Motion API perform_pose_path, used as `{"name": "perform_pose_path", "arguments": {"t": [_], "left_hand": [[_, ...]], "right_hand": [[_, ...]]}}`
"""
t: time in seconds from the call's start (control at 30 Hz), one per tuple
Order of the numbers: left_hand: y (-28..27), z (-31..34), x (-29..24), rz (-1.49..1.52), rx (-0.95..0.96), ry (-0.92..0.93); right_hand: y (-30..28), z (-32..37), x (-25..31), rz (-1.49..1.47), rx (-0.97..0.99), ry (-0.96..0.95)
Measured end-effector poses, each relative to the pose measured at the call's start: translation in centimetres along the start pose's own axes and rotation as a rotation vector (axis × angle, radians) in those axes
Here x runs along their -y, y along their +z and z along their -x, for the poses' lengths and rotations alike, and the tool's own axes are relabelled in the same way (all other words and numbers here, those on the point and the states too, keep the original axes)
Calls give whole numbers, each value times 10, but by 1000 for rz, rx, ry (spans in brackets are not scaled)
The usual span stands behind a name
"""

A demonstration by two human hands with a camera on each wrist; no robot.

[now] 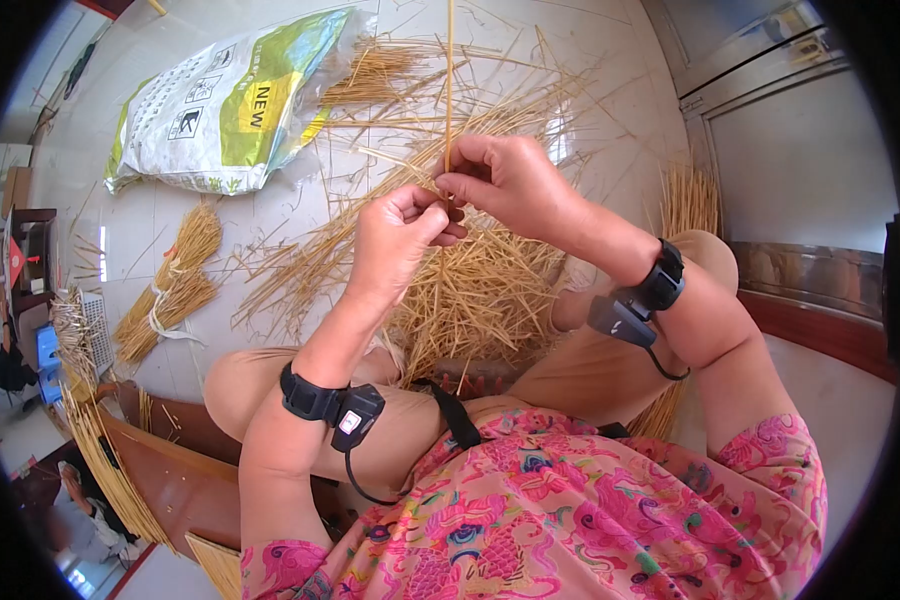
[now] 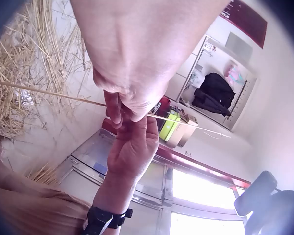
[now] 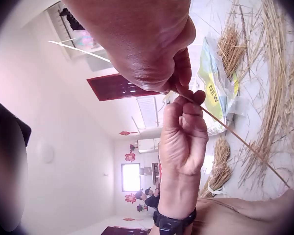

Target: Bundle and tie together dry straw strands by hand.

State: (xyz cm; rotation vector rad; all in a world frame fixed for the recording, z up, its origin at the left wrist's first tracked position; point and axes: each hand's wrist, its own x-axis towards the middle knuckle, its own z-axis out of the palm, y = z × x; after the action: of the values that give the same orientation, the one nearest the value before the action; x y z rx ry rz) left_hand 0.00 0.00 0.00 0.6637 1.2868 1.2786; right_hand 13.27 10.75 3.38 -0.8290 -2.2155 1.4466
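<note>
A long thin straw runs upright between the two hands in the head view. The left hand pinches it between thumb and fingers, just below the right hand, which also pinches it. Their fingertips are close together, and whether they touch is hard to tell. The left wrist view shows the straw passing through both hands and out the other side. Seen from the right wrist, the straw slants down from the fingers toward the floor. The exact grip points are partly hidden by the fingers.
Loose straw is heaped between the person's legs and scattered over the floor. A white and green bag lies at the upper left, above a tied straw bundle. A wooden bench stands at lower left, a metal door at right.
</note>
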Motion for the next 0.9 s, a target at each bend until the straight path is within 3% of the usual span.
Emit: {"name": "perform_pose_path", "arguments": {"t": [0.57, 0.67, 0.9], "left_hand": [[-5, -3, 4, 48, -49, -115], [-5, -1, 1, 59, -25, -77], [-3, -3, 0, 149, 27, -16]], "right_hand": [[-2, 1, 3, -21, -29, -36], [-9, -5, 0, -151, 22, 34], [-4, -1, 0, -150, 26, 34]]}}
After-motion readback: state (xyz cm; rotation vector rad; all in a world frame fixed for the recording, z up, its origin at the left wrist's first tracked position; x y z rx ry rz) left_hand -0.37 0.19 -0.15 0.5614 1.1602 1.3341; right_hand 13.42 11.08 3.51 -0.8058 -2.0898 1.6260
